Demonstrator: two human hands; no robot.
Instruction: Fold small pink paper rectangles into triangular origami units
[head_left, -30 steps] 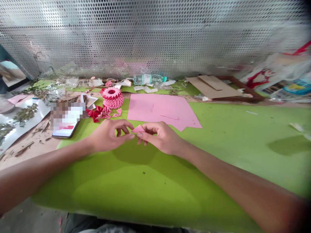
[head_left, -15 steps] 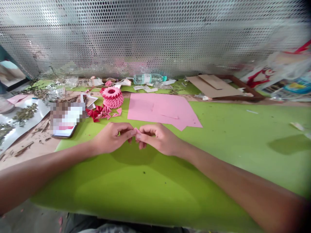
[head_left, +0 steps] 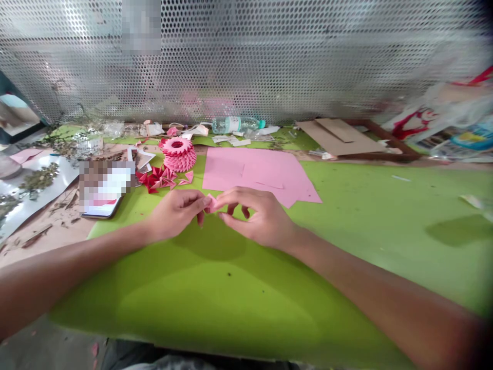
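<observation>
A small folded piece of pink paper [head_left: 211, 203] is pinched between the thumb and fingers of my left hand [head_left: 179, 213], above the green tabletop [head_left: 231, 308]. My right hand [head_left: 262, 216] has its thumb and index finger apart, the index fingertip at the paper's right edge. Beyond the hands lie pink paper sheets [head_left: 254, 169]. Behind my left hand stands a ring-shaped stack of folded pink paper [head_left: 179, 156], with red and pink folded paper triangles [head_left: 156, 179] in front of it.
A phone [head_left: 108, 192] lies at the left beside dried plant bits [head_left: 40, 177] on a white sheet. At the back are a plastic bottle [head_left: 236, 124], cardboard pieces [head_left: 339, 137] and a perforated metal panel [head_left: 246, 56]. Plastic bags [head_left: 450, 118] stand at the far right.
My right thumb has come away from the pink paper and the right fingers have opened and lifted. The left hand keeps its pinch, and more of the paper shows.
</observation>
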